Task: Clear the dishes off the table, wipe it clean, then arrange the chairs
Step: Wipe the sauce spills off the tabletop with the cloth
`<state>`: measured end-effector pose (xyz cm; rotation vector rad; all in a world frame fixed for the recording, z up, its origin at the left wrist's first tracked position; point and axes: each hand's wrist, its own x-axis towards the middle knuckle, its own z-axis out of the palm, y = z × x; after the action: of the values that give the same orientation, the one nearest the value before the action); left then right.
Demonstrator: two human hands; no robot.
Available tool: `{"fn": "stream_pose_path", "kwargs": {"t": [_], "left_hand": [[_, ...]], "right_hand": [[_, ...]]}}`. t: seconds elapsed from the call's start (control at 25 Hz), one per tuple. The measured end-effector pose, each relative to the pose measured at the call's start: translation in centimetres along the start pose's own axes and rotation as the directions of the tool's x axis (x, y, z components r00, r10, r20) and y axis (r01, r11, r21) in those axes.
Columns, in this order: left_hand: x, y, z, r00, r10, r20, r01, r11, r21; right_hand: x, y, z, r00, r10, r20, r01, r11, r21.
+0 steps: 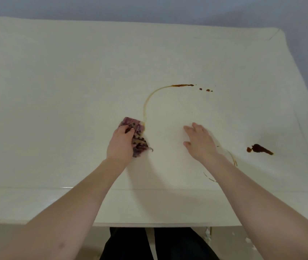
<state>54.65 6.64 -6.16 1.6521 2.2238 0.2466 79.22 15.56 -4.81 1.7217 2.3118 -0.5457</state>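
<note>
My left hand (120,142) grips a crumpled purple patterned cloth (137,132) and holds it on the white table (55,91) near the middle. A thin brown smear (149,98) curves from the cloth's top edge up and right to a dark streak (182,85) and a few drops (206,90). My right hand (199,140) lies flat on the table with fingers spread, holding nothing. A dark brown blot (260,148) sits to its right, and faint brown arcs (232,156) show beside my right wrist.
The table's near edge (149,222) runs across the bottom, with my dark trousers (158,244) below it. A grey wall (149,8) stands behind the far edge. No dishes or chairs are in view.
</note>
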Motion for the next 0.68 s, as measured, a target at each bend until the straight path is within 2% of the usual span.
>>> {"fn": "stream_pose_path", "kwargs": {"t": [0.08, 0.2, 0.28, 0.32, 0.36, 0.44, 0.48, 0.52, 0.56, 0.6, 0.68], "left_hand": [[-0.3, 2.0, 0.5, 1.0, -0.006, -0.029, 0.005, 0.999, -0.035], [-2.4, 5.3, 1.7, 0.989, 0.14, 0.052, -0.137, 0.989, -0.056], [-3.2, 6.0, 2.5, 0.957, 0.267, 0.112, -0.266, 0.964, -0.025], [-3.2, 5.9, 2.0, 0.952, 0.284, 0.116, -0.275, 0.957, -0.093], [-2.3, 5.3, 1.2, 0.964, 0.255, 0.072, -0.235, 0.949, -0.212], [0.7, 3.6, -0.5, 0.997, 0.039, -0.069, -0.056, 0.963, -0.264], [2.5, 2.7, -1.1, 0.993, -0.072, -0.089, 0.051, 0.974, -0.222], [3.9, 1.9, -1.4, 0.992, -0.102, -0.077, 0.092, 0.989, -0.117], [4.8, 1.9, -1.0, 0.995, -0.077, -0.06, 0.075, 0.997, -0.034], [5.3, 2.4, -0.5, 0.999, -0.04, -0.014, 0.039, 0.999, -0.028], [4.6, 4.2, 1.9, 0.983, 0.144, 0.114, -0.139, 0.989, -0.049]], "right_hand": [[0.2, 0.0, -0.3, 1.0, -0.017, 0.005, 0.017, 1.0, -0.019], [0.4, -0.1, -0.9, 0.998, -0.05, -0.03, 0.049, 0.998, -0.04], [0.4, 0.2, -1.3, 0.997, -0.071, -0.013, 0.071, 0.997, -0.039], [0.4, 0.4, -1.4, 0.997, -0.08, 0.005, 0.08, 0.996, -0.041], [0.4, 0.6, -1.5, 0.996, -0.087, 0.022, 0.088, 0.995, -0.042], [0.4, 0.6, -1.6, 0.995, -0.091, 0.045, 0.093, 0.995, -0.042], [0.4, 0.6, -1.7, 0.995, -0.087, 0.05, 0.089, 0.995, -0.035], [0.4, 0.6, -1.7, 0.995, -0.084, 0.048, 0.085, 0.996, -0.028], [0.4, 0.6, -1.7, 0.996, -0.08, 0.045, 0.081, 0.996, -0.024], [0.4, 0.6, -1.7, 0.996, -0.076, 0.042, 0.077, 0.997, -0.02], [0.5, 0.5, -1.7, 0.997, -0.062, 0.04, 0.062, 0.998, -0.011]]}}
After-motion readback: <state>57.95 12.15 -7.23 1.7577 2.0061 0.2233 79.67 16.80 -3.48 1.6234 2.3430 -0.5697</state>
